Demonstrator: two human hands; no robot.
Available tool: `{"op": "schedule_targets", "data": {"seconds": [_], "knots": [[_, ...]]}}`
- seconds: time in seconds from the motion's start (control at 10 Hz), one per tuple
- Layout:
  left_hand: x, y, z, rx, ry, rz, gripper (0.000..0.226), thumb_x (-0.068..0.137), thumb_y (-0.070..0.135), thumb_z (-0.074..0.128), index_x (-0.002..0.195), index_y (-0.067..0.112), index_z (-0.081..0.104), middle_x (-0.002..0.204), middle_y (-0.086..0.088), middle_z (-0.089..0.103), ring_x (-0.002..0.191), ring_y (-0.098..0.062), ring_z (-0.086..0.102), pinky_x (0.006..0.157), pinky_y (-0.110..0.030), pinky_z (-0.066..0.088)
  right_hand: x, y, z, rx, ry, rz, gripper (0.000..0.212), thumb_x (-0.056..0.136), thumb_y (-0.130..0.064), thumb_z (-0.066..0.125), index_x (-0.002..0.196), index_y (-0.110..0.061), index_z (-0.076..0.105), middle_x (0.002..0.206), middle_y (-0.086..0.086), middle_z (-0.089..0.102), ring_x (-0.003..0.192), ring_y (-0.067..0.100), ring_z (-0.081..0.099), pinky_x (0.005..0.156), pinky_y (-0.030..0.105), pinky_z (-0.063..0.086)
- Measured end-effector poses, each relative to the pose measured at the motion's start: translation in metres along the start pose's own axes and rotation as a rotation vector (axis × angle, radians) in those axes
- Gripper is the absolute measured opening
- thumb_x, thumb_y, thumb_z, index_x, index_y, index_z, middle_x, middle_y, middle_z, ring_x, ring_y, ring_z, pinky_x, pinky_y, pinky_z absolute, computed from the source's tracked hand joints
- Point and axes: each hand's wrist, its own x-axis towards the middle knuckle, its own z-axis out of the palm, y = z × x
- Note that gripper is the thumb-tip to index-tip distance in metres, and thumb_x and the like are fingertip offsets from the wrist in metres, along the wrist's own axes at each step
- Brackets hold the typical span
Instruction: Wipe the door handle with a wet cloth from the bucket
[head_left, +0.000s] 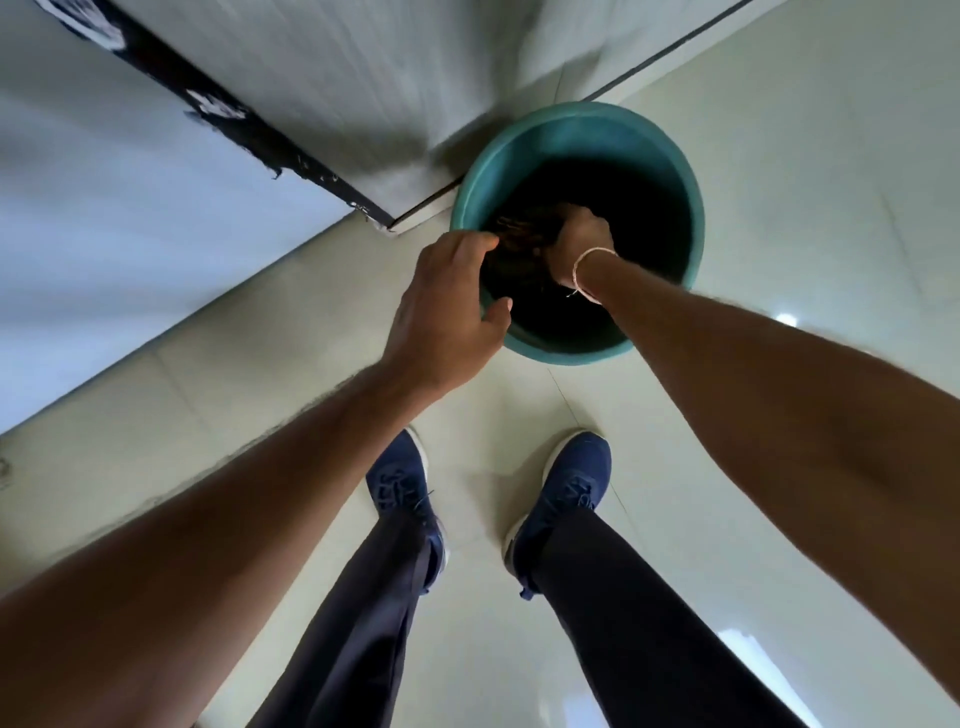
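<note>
Head view, looking straight down. A teal bucket (576, 130) stood on the pale tiled floor (779, 208), close to the bottom corner of a white door (130, 208) with a dark, chipped edge. The bucket's interior appeared dark. The right hand (579, 234) reached inside the bucket, its fingers (563, 215) curled closed around a dark, bunched cloth (519, 241) held within the rim, toward the near-left side. A thin pale bracelet (589, 270) circled the right wrist. The left hand (447, 306) hovered over the bucket's near-left rim; its fingers (470, 244) were loosely bent and slightly spread, the tips at or just beside the cloth, though contact could not be confirmed, and the thumb (498, 312) extended over the rim. Whether the cloth sat in water could not be determined from the dark interior. Both bare forearms entered from the lower corners of the frame. Below the hands, two legs in dark trousers (623, 623) ended in navy shoes (571, 483) with white soles, planted apart on the floor, toes pointing toward the bucket. The door handle was out of frame
</note>
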Motion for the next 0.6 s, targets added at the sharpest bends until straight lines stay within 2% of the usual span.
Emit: {"op": "schedule_targets", "data": {"seconds": [0.1, 0.2, 0.3, 0.4, 0.5, 0.6], "knots": [[-0.001, -0.007, 0.007, -0.02, 0.012, 0.02, 0.059, 0.097, 0.022, 0.073, 0.151, 0.013, 0.052, 0.155, -0.004, 0.052, 0.144, -0.025, 0.046, 0.11, -0.041, 0.046, 0.012, 0.006, 0.006, -0.012, -0.047, 0.002, 0.048, 0.098, -0.008, 0.067, 0.146, -0.014, 0.064, 0.142, 0.015, 0.07, 0.134, 0.03, 0.065, 0.107, 0.025, 0.046], [-0.002, -0.01, 0.008, -0.032, 0.023, 0.023, 0.06, 0.097, 0.022, 0.073, 0.152, 0.014, 0.051, 0.158, -0.002, 0.051, 0.147, -0.023, 0.044, 0.112, -0.039, 0.045, 0.02, 0.014, 0.01, -0.16, -0.082, 0.037, 0.041, 0.107, -0.014, 0.058, 0.146, -0.003, 0.058, 0.149, 0.023, 0.06, 0.139, 0.038, 0.057, 0.112, 0.038, 0.046], [-0.002, -0.007, 0.003, -0.041, 0.005, 0.007, 0.062, 0.097, 0.024, 0.074, 0.153, 0.016, 0.049, 0.158, -0.001, 0.05, 0.146, -0.024, 0.045, 0.113, -0.042, 0.046, 0.006, 0.012, 0.001, -0.228, -0.054, 0.045, 0.038, 0.108, -0.011, 0.054, 0.144, 0.002, 0.059, 0.147, 0.024, 0.061, 0.139, 0.041, 0.057, 0.113, 0.042, 0.046], [-0.004, 0.009, -0.011, -0.028, -0.01, -0.01, 0.065, 0.096, 0.026, 0.075, 0.154, 0.016, 0.048, 0.159, -0.003, 0.048, 0.147, -0.026, 0.045, 0.115, -0.046, 0.048, -0.015, 0.007, -0.014, -0.139, 0.035, 0.037, 0.041, 0.099, -0.01, 0.06, 0.14, -0.01, 0.068, 0.128, 0.025, 0.074, 0.124, 0.044, 0.068, 0.108, 0.043, 0.053], [-0.013, 0.038, -0.036, -0.002, 0.0, 0.041, 0.067, 0.096, 0.026, 0.075, 0.155, 0.013, 0.047, 0.161, -0.006, 0.046, 0.149, -0.028, 0.042, 0.116, -0.047, 0.048, -0.057, -0.005, -0.041, -0.003, 0.054, -0.069, 0.05, 0.094, -0.015, 0.067, 0.143, -0.025, 0.067, 0.13, 0.016, 0.076, 0.124, 0.039, 0.069, 0.113, 0.041, 0.053], [-0.025, 0.069, -0.066, 0.013, 0.021, 0.074, 0.066, 0.097, 0.026, 0.074, 0.155, 0.011, 0.046, 0.161, -0.008, 0.045, 0.151, -0.029, 0.041, 0.117, -0.047, 0.048, -0.108, -0.019, -0.072, 0.049, 0.155, -0.185, 0.051, 0.096, -0.018, 0.072, 0.146, -0.021, 0.064, 0.142, 0.006, 0.071, 0.133, 0.03, 0.064, 0.12, 0.041, 0.047]]}}
